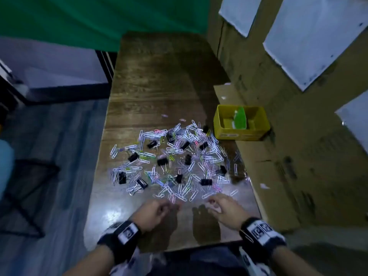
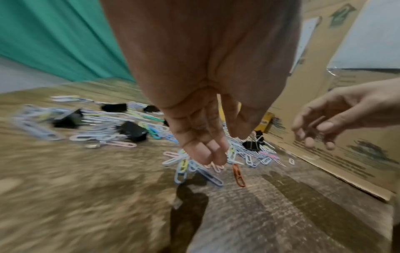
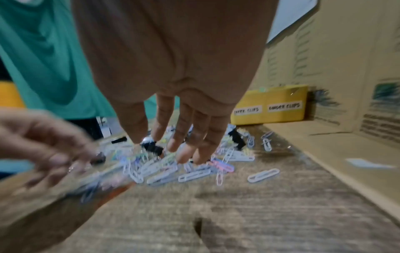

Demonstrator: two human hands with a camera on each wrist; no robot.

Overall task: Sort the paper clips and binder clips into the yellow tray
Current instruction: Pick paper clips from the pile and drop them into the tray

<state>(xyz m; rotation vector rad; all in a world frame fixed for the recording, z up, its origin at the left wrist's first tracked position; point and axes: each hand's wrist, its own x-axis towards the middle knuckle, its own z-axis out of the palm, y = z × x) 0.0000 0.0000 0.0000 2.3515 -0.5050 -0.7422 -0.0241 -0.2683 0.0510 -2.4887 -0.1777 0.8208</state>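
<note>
A heap of pastel paper clips (image 1: 209, 156) mixed with several black binder clips (image 1: 162, 161) covers the middle of the wooden table (image 1: 159, 86). The yellow tray (image 1: 220, 124) stands at the heap's far right, split by a green divider (image 1: 240, 118); in the right wrist view the tray (image 3: 270, 118) carries two white labels. My left hand (image 1: 171, 206) hovers at the heap's near edge, fingers (image 2: 205, 150) hanging loosely apart from the thumb, just above some clips and an orange clip (image 2: 238, 175). My right hand (image 1: 212, 204) is beside it with fingers (image 3: 184, 137) straight and spread, holding nothing.
Cardboard boxes (image 1: 278, 156) wall off the table's right side, with white sheets (image 1: 310, 40) taped on them. A green cloth (image 1: 79, 20) hangs at the back. The table's left edge drops to the floor, where a black stand (image 1: 29, 192) sits.
</note>
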